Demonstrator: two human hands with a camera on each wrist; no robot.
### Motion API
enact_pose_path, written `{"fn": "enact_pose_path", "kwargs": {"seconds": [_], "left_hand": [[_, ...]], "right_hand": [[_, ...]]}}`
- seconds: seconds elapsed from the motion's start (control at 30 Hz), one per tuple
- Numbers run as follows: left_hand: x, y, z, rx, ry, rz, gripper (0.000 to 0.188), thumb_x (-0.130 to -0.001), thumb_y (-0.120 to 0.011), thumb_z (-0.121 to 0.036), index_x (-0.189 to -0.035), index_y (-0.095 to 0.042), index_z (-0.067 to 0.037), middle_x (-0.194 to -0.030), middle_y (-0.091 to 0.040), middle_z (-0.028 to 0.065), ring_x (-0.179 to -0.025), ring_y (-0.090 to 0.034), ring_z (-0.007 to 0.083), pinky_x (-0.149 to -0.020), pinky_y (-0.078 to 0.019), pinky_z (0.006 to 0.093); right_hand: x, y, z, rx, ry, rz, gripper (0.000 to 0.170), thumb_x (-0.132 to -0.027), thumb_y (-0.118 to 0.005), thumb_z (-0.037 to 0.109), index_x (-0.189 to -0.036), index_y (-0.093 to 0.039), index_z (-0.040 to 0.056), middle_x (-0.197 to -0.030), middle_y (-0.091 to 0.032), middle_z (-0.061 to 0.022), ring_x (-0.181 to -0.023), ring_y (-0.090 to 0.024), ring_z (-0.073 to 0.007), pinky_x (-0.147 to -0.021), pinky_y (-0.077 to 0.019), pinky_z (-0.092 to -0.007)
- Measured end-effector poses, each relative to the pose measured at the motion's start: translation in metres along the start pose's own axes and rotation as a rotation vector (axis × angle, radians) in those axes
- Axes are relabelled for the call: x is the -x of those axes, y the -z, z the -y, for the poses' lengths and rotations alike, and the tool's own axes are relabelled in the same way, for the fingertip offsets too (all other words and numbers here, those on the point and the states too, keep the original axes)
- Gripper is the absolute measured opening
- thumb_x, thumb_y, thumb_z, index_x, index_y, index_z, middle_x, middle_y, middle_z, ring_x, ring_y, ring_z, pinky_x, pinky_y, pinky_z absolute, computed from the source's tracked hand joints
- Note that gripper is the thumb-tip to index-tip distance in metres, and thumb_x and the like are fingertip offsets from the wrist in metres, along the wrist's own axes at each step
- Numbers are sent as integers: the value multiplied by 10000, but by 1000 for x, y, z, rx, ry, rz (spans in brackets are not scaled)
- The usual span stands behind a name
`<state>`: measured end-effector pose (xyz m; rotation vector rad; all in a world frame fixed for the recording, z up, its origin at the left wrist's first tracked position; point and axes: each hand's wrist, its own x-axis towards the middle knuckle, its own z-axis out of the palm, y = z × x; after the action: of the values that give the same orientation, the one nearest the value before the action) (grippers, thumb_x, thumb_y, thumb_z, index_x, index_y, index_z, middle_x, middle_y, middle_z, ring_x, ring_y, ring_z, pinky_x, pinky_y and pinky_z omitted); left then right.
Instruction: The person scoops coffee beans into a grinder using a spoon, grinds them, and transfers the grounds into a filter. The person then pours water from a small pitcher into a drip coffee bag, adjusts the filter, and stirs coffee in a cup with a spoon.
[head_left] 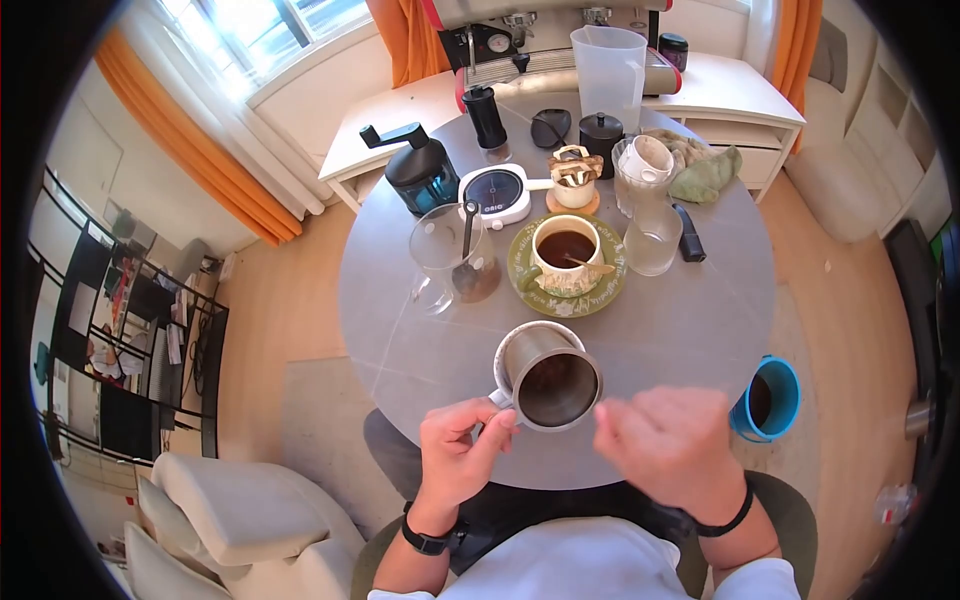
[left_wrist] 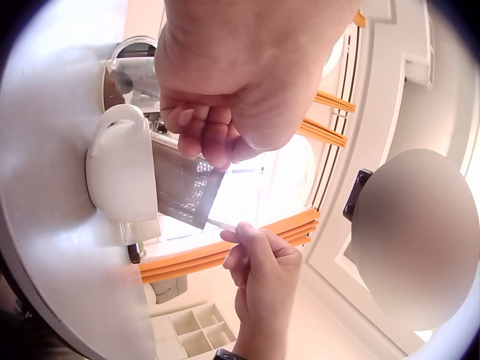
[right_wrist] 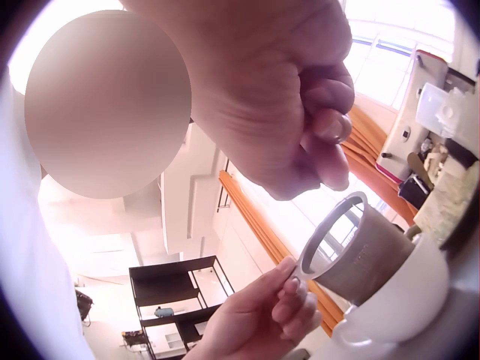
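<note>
A metal mesh strainer (head_left: pixel 556 388) with a round rim leans tilted in a white cup (left_wrist: pixel 122 176), its mouth toward the person. My left hand (head_left: pixel 462 452) pinches the strainer's rim at the left, close by the cup's handle (head_left: pixel 501 397). At the rim's opposite side is my right hand (head_left: pixel 668 442), blurred in the head view. In the left wrist view its thumb and finger pinch a thin tab (left_wrist: pixel 219 223) at the strainer's edge. The strainer's lower part is hidden inside the cup.
Behind the cup, a mug of dark drink (head_left: pixel 566 250) with a spoon stands on a green saucer (head_left: pixel 520 278). Around it are a glass jug (head_left: pixel 435 245), a scale (head_left: pixel 496 194), a hand grinder (head_left: pixel 420 175) and glasses (head_left: pixel 652 240). A blue bucket (head_left: pixel 785 385) stands off the table's right edge.
</note>
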<state>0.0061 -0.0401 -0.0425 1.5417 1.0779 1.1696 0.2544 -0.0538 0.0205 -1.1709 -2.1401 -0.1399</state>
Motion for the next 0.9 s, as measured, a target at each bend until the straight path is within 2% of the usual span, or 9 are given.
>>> {"fn": "enact_pose_path", "kwargs": {"seconds": [0.03, 0.1, 0.23, 0.37, 0.43, 0.57, 0.7, 0.83, 0.9], "left_hand": [[-1, -2, 1, 4, 4, -2, 183, -1005, -670, 0, -834, -715, 45, -740, -695, 73, -611, -634, 113, -562, -466, 241], [-1, -3, -1, -7, 9, 1, 184, -1006, -667, 0, -834, -715, 43, -741, -696, 74, -610, -635, 114, -563, -467, 241], [-1, -3, -4, -7, -9, -5, 183, -1006, -660, 4, -836, -713, 42, -742, -697, 76, -612, -637, 115, -565, -471, 240], [-2, -3, -5, -21, -5, 4, 181, -1008, -657, 4, -841, -713, 45, -745, -696, 74, -612, -637, 115, -564, -471, 241], [-3, -5, -4, 26, 26, 4, 179, -1010, -657, 3, -845, -712, 48, -750, -696, 73, -613, -637, 116, -564, -472, 243], [-3, -3, -5, 6, 11, 8, 178, -1012, -658, -1, -850, -712, 50, -756, -696, 73, -614, -637, 116, -564, -474, 244], [-3, -8, -8, 38, 33, -31, 199, -1010, -681, -33, -824, -714, 30, -719, -688, 53, -612, -622, 98, -562, -450, 243], [-2, -11, -10, 64, 54, -62, 212, -1004, -702, -53, -804, -714, 16, -690, -683, 39, -613, -613, 84, -562, -429, 240], [0, -8, -8, 66, 48, -61, 209, -1005, -701, -50, -807, -715, 17, -699, -688, 44, -614, -615, 85, -562, -430, 240]], "right_hand": [[3, 1, 3, -72, 23, 108, 71, -809, -807, 87, -825, -738, 86, -600, -542, -12, -488, -570, -193, -444, -420, -344], [2, -8, 10, -176, 45, 118, 97, -805, -812, 79, -796, -715, 89, -597, -525, -9, -477, -559, -194, -441, -417, -345], [-6, -4, -1, -50, -34, -72, 140, -808, -822, 95, -771, -687, 96, -583, -507, -8, -471, -551, -203, -443, -420, -352], [3, 1, -3, -28, -21, 96, 86, -840, -814, 122, -829, -731, 99, -587, -539, -5, -482, -571, -204, -439, -413, -355], [4, -9, 6, -174, 77, 75, 263, -864, -774, 129, -690, -578, 106, -587, -460, 8, -495, -548, -173, -450, -412, -328], [-7, -6, -7, 58, -32, -114, 245, -862, -778, 131, -713, -586, 104, -600, -478, 6, -498, -552, -165, -448, -413, -325], [-1, 0, -3, -118, 62, 87, 215, -854, -788, 132, -745, -605, 104, -606, -489, 12, -505, -558, -164, -453, -415, -323], [-3, -10, 3, -179, 5, 61, 110, -799, -826, 97, -786, -717, 89, -588, -548, -22, -486, -572, -220, -445, -420, -357], [-9, -6, -8, 6, -78, -120, 108, -804, -821, 115, -774, -719, 94, -585, -543, -20, -489, -578, -211, -441, -419, -355]]}}
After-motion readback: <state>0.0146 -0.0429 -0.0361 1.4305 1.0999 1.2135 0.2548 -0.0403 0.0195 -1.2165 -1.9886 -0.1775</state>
